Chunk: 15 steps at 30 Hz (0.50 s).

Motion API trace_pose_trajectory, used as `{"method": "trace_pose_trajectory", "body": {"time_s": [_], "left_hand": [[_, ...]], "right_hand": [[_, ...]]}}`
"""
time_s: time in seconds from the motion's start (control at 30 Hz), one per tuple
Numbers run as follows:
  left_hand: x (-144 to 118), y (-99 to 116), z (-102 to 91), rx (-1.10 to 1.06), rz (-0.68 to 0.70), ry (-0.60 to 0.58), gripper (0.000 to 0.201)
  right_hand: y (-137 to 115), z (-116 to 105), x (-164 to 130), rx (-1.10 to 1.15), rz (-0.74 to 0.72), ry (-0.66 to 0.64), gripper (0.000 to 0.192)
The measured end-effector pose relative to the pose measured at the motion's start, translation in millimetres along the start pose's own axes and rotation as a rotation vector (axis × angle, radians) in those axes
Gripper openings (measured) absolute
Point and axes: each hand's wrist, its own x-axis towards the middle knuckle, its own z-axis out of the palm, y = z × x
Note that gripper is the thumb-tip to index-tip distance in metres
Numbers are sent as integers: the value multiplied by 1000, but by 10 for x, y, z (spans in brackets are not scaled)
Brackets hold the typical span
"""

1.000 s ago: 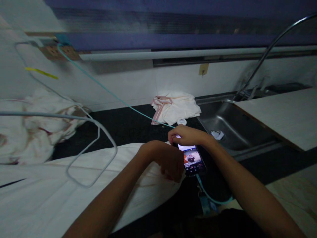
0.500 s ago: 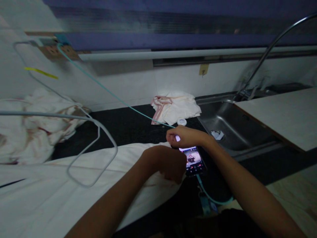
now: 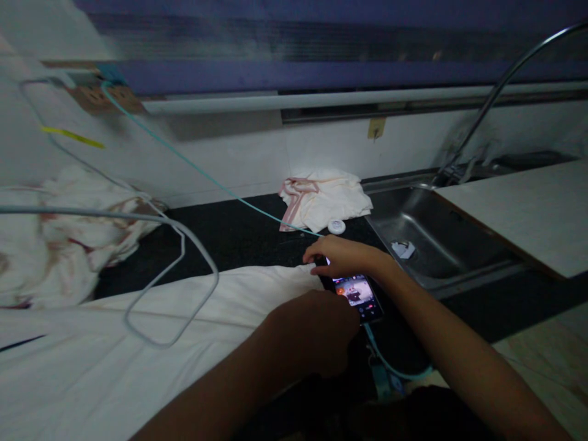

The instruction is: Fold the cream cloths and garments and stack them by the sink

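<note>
A large white cloth (image 3: 257, 282) is spread over the dark counter, its far right corner just under my right hand (image 3: 342, 254). That hand is open, with thumb and fingers apart near the corner. My left hand (image 3: 316, 331) is closed at the cloth's near right end. Its fingertips are mostly hidden, but the cloth runs into its grip. Beyond its knuckles lies a phone (image 3: 358, 294) with a lit screen, partly covered by both hands. A teal charging cable (image 3: 374, 346) comes from the phone's lower end.
A folded white towel (image 3: 328, 199) with pink edging and a small round white object (image 3: 337, 227) lie behind. Right are a steel sink (image 3: 441, 233), its tap (image 3: 493, 92) and a white board (image 3: 528, 208). Bunched cloths (image 3: 68, 239) and a looping grey cable (image 3: 209, 263) are left.
My left hand has moved toward me and slightly right, with the cloth's near end no longer showing beside it. The fingers of my right hand have spread from a pinch at the cloth's corner.
</note>
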Motion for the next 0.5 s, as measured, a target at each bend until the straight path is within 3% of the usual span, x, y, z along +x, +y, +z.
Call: {"method": "trace_pose_trajectory", "body": {"time_s": [0.13,0.3,0.5], "left_hand": [[25,47,13,15,17,-23,22],[43,27,38,5,22,-18,30],[107,-101,184,11,16,127,33]], "right_hand": [[-13,14,16,28,-9,-36,22],[-12,35,32,22,-19,-32,20],[-30,26,19,-22,42,-47,13]]}}
